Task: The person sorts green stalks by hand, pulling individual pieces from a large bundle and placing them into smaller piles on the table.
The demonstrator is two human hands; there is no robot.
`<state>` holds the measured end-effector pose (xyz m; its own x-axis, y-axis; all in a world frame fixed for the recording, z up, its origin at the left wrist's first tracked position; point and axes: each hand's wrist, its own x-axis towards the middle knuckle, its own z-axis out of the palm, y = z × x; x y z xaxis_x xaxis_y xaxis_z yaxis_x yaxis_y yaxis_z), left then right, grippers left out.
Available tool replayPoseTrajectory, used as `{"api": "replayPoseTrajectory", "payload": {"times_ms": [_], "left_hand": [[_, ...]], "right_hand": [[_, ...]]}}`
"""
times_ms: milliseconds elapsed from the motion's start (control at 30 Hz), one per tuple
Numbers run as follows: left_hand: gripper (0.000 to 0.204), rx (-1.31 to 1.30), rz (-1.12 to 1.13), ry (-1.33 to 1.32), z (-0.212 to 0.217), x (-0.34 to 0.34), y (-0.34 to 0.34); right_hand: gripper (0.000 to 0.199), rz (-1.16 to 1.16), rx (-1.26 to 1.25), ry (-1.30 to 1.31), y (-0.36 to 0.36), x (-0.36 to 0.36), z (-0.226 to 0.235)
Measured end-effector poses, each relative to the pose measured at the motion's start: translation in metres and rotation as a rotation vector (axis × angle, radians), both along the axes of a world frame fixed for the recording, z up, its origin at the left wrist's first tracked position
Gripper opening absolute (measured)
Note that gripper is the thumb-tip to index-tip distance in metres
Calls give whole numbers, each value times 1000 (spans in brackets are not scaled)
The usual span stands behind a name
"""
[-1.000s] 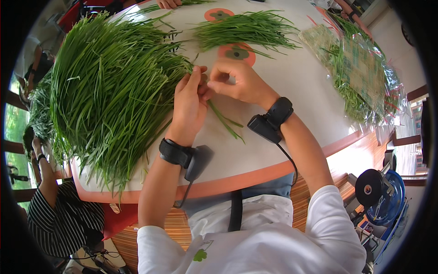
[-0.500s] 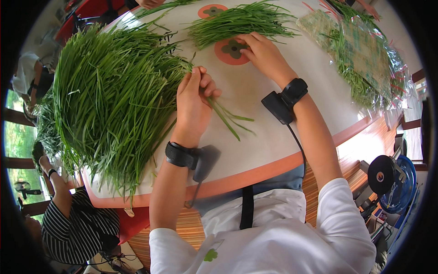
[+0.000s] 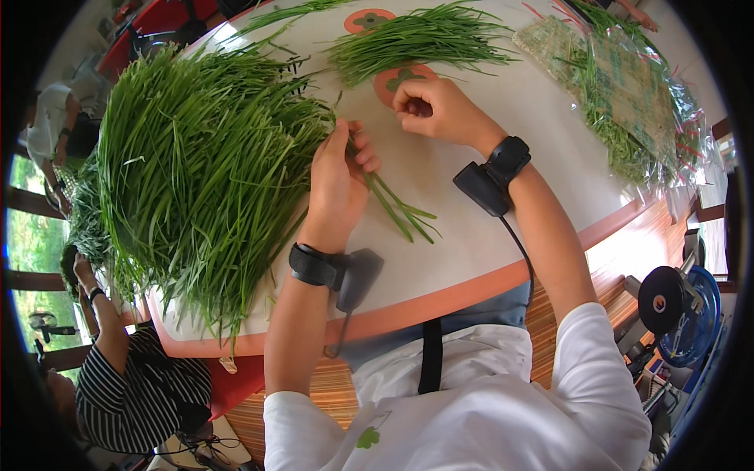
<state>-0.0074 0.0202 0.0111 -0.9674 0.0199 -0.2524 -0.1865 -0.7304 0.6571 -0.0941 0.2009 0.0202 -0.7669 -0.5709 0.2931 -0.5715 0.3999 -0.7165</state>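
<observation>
A few garlic chives (image 3: 400, 206) are pinched between the thumb and fingers of my left hand (image 3: 339, 169); their leaf ends hang toward me to the right. That hand is at the right edge of a big heap of garlic chives (image 3: 204, 165). My right hand (image 3: 444, 114) is closed, fingers curled in toward the thumb, above the table near an orange round print with a dark flower shape. Whatever it may hold is hidden. Just beyond it lies a smaller, neatly aligned bunch of garlic chives (image 3: 420, 39). Both wrists wear black strapped devices.
The white table (image 3: 487, 243) has an orange rim. Clear plastic bags of greens (image 3: 628, 102) lie at the far right. On the left, a person in a striped top (image 3: 141, 392) handles greens, with another person (image 3: 51, 125) behind. Exercise equipment (image 3: 675, 314) stands on the right.
My right hand has drawn back toward me from the smaller bunch, and its fingers have curled in. My left hand stays nearly in place with its chives.
</observation>
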Motion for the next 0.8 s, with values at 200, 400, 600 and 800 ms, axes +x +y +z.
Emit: {"api": "replayPoseTrajectory", "payload": {"times_ms": [200,400,600,800], "left_hand": [[31,-8,-1,-44,2,-1,-1],[27,-98,-112,29,7,-1,0],[11,-86,-25,-1,-1,-1,-4],[6,-79,16,37,0,-1,-4]], "right_hand": [[11,255,-163,-155,-16,16,6],[10,403,-130,-231,-15,24,14],[7,364,11,-77,-3,16,21],[11,-258,333,337,24,-1,16]]}}
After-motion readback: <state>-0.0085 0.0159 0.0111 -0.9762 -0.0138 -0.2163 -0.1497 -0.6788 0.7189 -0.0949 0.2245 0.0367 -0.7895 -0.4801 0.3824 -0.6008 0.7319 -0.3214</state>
